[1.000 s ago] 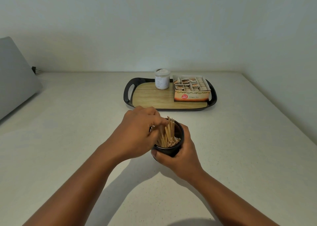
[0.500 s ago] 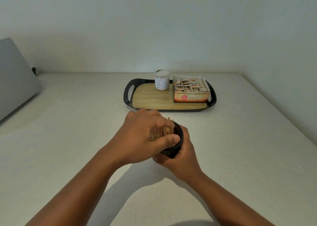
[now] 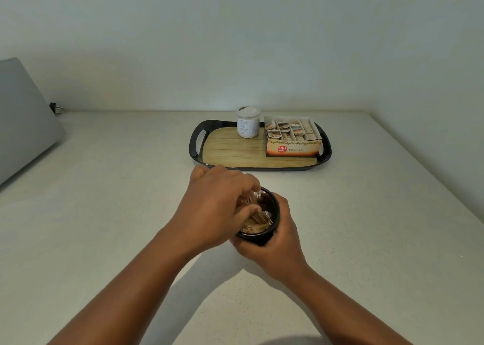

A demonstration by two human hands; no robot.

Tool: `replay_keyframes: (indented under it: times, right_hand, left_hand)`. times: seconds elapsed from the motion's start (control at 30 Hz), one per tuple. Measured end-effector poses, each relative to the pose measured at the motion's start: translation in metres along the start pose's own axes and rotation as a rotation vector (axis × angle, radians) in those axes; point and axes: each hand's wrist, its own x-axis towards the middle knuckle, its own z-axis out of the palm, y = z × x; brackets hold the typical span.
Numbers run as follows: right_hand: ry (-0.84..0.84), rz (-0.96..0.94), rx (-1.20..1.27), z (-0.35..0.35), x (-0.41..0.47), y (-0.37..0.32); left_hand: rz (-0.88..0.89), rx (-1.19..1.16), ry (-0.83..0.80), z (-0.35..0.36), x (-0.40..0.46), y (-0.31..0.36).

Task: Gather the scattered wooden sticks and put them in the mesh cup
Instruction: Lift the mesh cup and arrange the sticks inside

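Black mesh cup (image 3: 269, 217) stands on the pale speckled worktop (image 3: 366, 240), near the person's edge and just in front of the tray. Right hand (image 3: 277, 242) wraps the cup's outer wall from the right and near side, fingers curled round it; grip closed on the cup. Thin pale wooden sticks (image 3: 258, 220) lie bundled inside the cup, leaning toward its near-left wall, with their upper ends rising to the left hand (image 3: 217, 208). Left hand sits over the cup's left rim, fingers and thumb curled round the upper part of the stick bundle; grip pinching the sticks. The wrist and knuckles hide the exact finger contact.

Behind the cup, a black-rimmed oval tray with a wood-grain base (image 3: 235, 151) rests on the worktop. On it stand a small white lidded jar (image 3: 248, 122) at the back and, just right of the jar, an open cardboard box of tea sachets (image 3: 292, 137). A grey slanted panel (image 3: 23, 119) occupies the far left, with a dark plug (image 3: 55, 107) beside it at the wall.
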Motion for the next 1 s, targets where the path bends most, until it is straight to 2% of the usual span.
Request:
replay_keyframes:
  times: [0.13, 0.2, 0.43, 0.73, 0.9, 1.0]
  right_hand:
    - [0.024, -0.002, 0.002, -0.001, 0.002, 0.001]
    - [0.037, -0.001, -0.010, -0.002, 0.003, 0.002]
    - [0.026, 0.021, -0.054, 0.002, 0.001, 0.004]
    - [-0.025, 0.026, -0.115, 0.004, -0.004, 0.008]
    - [-0.028, 0.031, -0.099, 0.001, -0.002, 0.007]
    - [-0.047, 0.037, -0.109, 0.002, -0.002, 0.007]
  left_hand:
    - [-0.089, -0.151, 0.142, 0.006, -0.003, -0.003]
    - [-0.140, -0.176, 0.157, 0.005, -0.004, -0.004]
    - [-0.130, -0.114, -0.075, 0.003, 0.002, -0.013]
    - [0.191, -0.305, -0.182, -0.003, 0.021, -0.027]
    - [0.118, -0.413, -0.274, -0.008, 0.030, -0.038]
    - [0.098, -0.398, -0.329, -0.008, 0.033, -0.041]
